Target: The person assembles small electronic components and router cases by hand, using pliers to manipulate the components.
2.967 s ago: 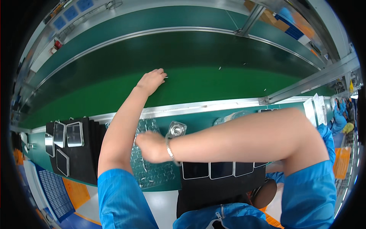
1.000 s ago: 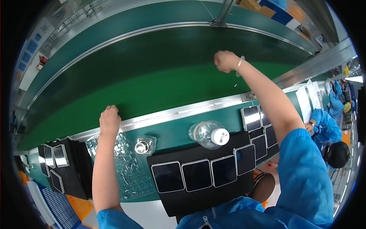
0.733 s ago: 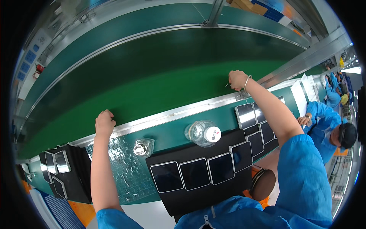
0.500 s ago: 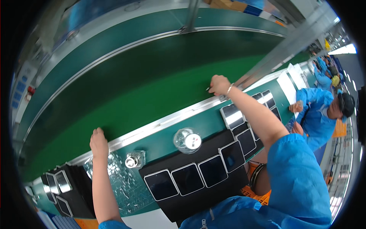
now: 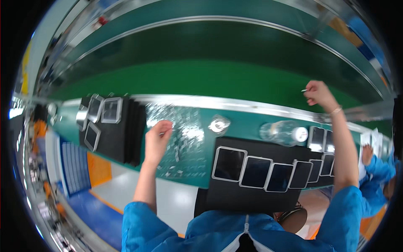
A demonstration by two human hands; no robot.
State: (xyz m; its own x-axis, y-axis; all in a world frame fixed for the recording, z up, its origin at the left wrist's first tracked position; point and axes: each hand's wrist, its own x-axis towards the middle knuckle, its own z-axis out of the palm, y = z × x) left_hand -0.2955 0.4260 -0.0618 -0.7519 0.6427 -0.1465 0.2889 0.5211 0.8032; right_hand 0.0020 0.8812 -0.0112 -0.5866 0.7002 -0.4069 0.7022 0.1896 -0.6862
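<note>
Right hand (image 5: 321, 94) pinches a white sliver (image 5: 304, 90) over the green belt (image 5: 189, 75) near 3 o'clock, left hand (image 5: 157, 143) half-curled (grip unclear) over the 8 o'clock clear tray (image 5: 195, 147), loose bits (image 5: 177, 155) already there, remainder unknown.

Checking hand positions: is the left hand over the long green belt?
No, the left hand is over the clear rectangular plastic tray.
</note>
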